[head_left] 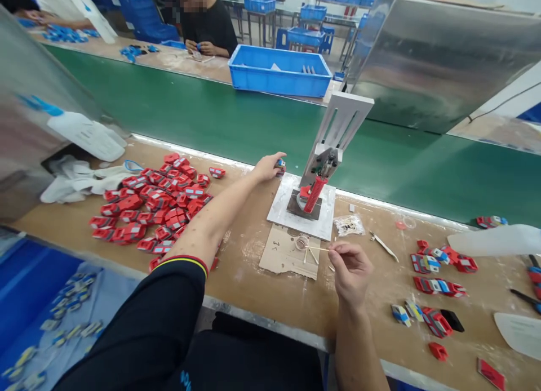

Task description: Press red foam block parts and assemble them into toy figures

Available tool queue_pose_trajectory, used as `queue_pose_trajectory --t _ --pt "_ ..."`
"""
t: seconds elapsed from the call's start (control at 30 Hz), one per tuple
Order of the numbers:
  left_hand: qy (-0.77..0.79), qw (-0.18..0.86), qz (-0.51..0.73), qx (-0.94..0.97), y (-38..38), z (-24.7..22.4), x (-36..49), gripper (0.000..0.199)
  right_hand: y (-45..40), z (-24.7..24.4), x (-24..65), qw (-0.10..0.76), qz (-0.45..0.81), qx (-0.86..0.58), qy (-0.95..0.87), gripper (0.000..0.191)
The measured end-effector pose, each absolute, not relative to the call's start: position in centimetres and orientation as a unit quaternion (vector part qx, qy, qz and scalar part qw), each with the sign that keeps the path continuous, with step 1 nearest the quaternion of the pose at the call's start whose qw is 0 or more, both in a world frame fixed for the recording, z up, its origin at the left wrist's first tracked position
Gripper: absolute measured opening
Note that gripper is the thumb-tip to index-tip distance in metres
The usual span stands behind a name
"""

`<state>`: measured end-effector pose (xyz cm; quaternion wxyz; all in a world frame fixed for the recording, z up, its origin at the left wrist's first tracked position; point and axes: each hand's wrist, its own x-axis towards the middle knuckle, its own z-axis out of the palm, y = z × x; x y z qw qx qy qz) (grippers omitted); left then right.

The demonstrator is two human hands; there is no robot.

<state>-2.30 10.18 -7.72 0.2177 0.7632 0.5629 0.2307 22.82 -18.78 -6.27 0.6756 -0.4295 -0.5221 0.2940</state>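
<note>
My left hand point(269, 167) reaches out to the edge of the green belt. Its fingers are round a small red, white and blue toy vehicle point(281, 164), mostly hidden by the hand. My right hand point(351, 267) pinches a thin cotton swab point(319, 248) between thumb and fingertips. The swab points left to a small round pot point(301, 243) standing on a torn piece of cardboard point(274, 256). More used swabs lie beside the pot. Behind the cardboard stands a metal press point(325, 160) with a red handle point(315, 195), on a pale base plate point(279, 208).
Many red toy vehicle bodies point(163, 199) are heaped left, partly behind my left arm. Right lie a swab packet point(349, 225), tweezers point(384, 246) and several toy parts point(439, 287). Across the green belt point(190, 106), a person works near a blue crate point(279, 78).
</note>
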Motion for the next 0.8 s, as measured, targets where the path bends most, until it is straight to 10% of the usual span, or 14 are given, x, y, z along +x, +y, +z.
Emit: queue_pose_trajectory --t 0.23,0.47,0.8 --pt "0.593 0.170 0.172 0.768 9.8 -7.1 -2.3 0.055 -18.8 -7.2 23.1 0.681 0.303 -0.434 -0.506 0.018" --pt "0.590 0.150 0.089 0.788 9.5 -2.7 -6.5 0.095 -18.7 -7.8 23.6 0.695 0.303 -0.445 -0.478 0.023" --pt "0.630 0.165 -0.047 0.757 5.5 -0.6 -18.5 0.039 -18.9 -7.0 23.1 0.715 0.306 -0.411 -0.476 0.018"
